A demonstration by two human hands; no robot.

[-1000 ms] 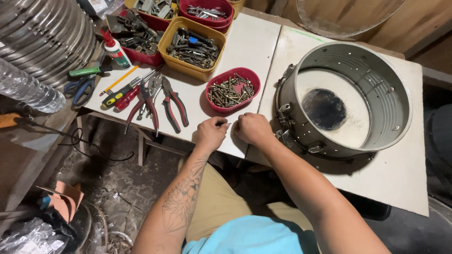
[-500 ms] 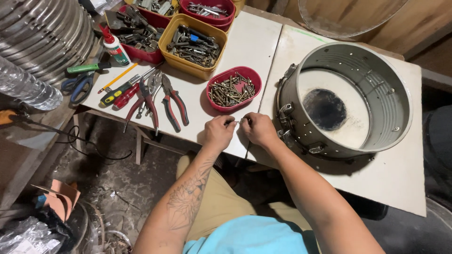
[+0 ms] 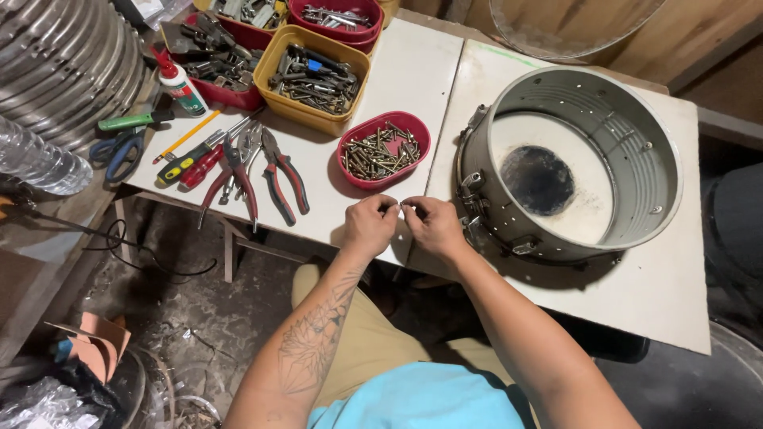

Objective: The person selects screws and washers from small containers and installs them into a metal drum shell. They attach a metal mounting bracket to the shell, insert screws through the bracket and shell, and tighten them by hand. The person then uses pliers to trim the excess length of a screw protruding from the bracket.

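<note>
Head view, centre frame: my left hand [image 3: 369, 225] and right hand [image 3: 433, 226] meet at the desk [image 3: 397, 95] front edge, fingers [image 3: 389, 208] of both pinched together on a small screw [image 3: 400, 208] held between them. Red oval tray of screws [image 3: 383, 149] sits just above; metal drum shell [image 3: 568, 163] right, close by. Judgement: keep the pinch firm, hands low over the desk.

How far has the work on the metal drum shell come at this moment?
Done: a few lugs already sit on the near side of the drum shell. In hand: the left hand and right hand meet over the table edge, pinching a small metal part too small to identify. Left: many holes in the shell wall look unfilled, and the red oval tray is full of screws.
</note>
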